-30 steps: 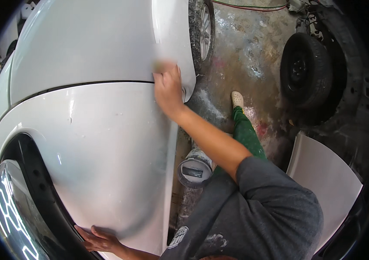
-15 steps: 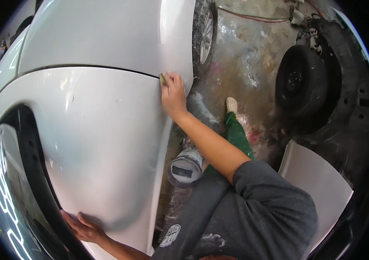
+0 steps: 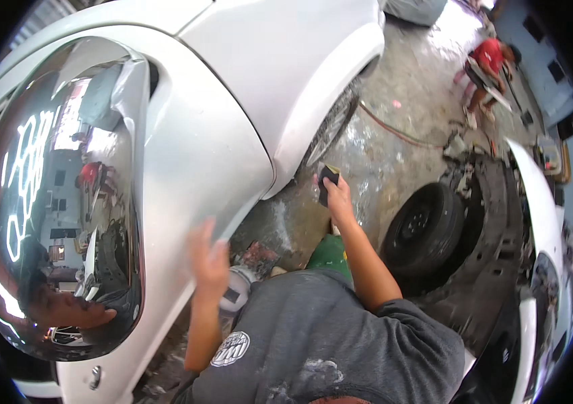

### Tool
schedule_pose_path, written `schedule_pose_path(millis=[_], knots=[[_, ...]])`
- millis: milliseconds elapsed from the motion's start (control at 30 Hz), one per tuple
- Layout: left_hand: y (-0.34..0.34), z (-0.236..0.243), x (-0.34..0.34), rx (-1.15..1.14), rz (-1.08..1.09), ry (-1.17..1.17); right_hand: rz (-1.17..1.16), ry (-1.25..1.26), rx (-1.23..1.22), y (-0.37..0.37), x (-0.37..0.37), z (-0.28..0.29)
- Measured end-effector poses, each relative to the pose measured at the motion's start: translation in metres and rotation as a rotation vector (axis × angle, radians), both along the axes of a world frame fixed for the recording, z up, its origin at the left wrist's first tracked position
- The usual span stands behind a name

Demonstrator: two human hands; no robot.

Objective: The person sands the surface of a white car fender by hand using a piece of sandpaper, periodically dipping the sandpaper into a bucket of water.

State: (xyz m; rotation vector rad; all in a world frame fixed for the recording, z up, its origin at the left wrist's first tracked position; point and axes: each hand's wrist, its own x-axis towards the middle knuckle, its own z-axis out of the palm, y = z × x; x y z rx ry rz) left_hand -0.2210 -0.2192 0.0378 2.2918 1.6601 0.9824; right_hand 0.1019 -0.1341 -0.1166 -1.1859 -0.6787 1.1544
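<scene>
My right hand (image 3: 337, 193) is closed on a small dark sanding pad (image 3: 328, 185) with a yellowish edge, held up over the floor just off the car's side. Smeared by motion, my left hand (image 3: 207, 264) is raised beside the silver-white car fender (image 3: 195, 135). Its fingers are apart, with nothing seen in them; whether it touches the panel I cannot tell. A dark gap separates the fender from the bumper (image 3: 293, 67). Below my left hand, partly hidden, stands a round whitish bucket (image 3: 236, 291).
A large glossy side mirror (image 3: 64, 202) fills the left. On the right lie a black tyre (image 3: 424, 225), dark car body parts (image 3: 481, 249) and a white panel (image 3: 535, 195). A hose (image 3: 397, 131) crosses the floor. Farther off, a person in red (image 3: 488, 64) bends over a light panel.
My right hand has left the panel seam with the pad and moved right. My left hand has lifted off the fender near the windscreen. The view has turned, showing the mirror and another person.
</scene>
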Motion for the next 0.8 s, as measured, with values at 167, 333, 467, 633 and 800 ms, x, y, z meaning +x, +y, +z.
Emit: schedule_pose_path(millis=[167, 333, 467, 633, 800], knots=[[0.072, -0.030, 0.119, -0.290, -0.097, -0.371, 0.128, -0.071, -0.083, 0.020, 0.043, 0.042], [0.151, 0.009, 0.173, -0.055, 0.126, -0.278, 0.247, -0.486, -0.157, 0.062, 0.107, 0.069], [0.176, -0.009, 0.196, -0.108, 0.421, -0.241, 0.376, -0.655, -0.099, 0.100, 0.144, 0.087], [0.183, -0.089, 0.220, 0.130, 0.596, -0.019, 0.504, -0.875, 0.489, 0.164, 0.088, 0.126], [0.173, -0.157, 0.240, -0.069, 0.634, -0.132, 0.594, -1.124, 0.840, 0.199, -0.011, 0.202]])
